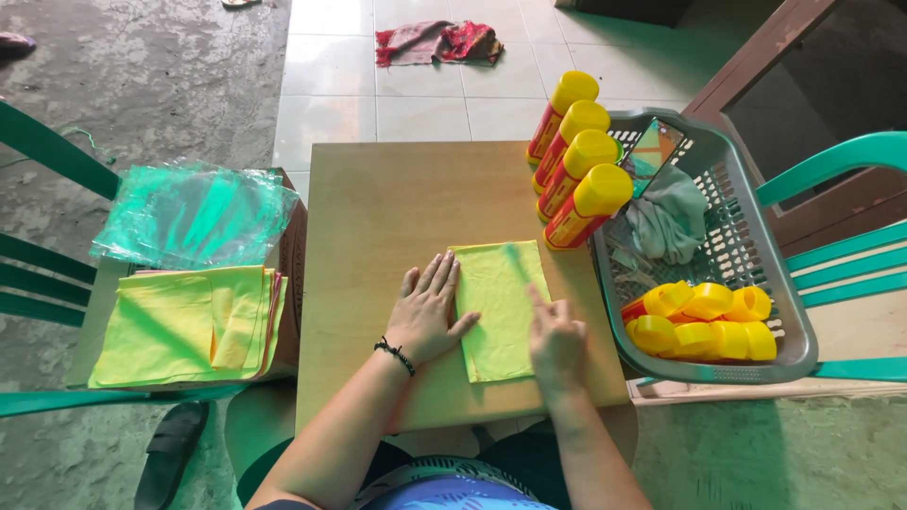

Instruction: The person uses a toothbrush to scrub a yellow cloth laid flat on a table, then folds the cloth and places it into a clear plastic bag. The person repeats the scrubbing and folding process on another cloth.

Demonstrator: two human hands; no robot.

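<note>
Two bare forearms reach up from the bottom edge to a small wooden table [378, 208]. Fingers of the left hand [427, 316] lie flat and spread, grasping nothing, pressing the left edge of a folded yellow-green cloth [496, 302] in the table's middle; a dark bracelet [395, 355] circles that wrist. Fingers of the right hand [556, 338] are loosely curled with the index finger stretched out, resting on the cloth's right side and gripping nothing. Just right of the cloth, four yellow-capped bottles [576, 189] with red labels lean in a row against a grey basket [756, 274], which holds more yellow bottles [704, 321] lying down and a grey rag [671, 222]. Left of the table, a stack of yellow cloths [179, 326] sits below a pile of clear plastic bags [194, 212].
</note>
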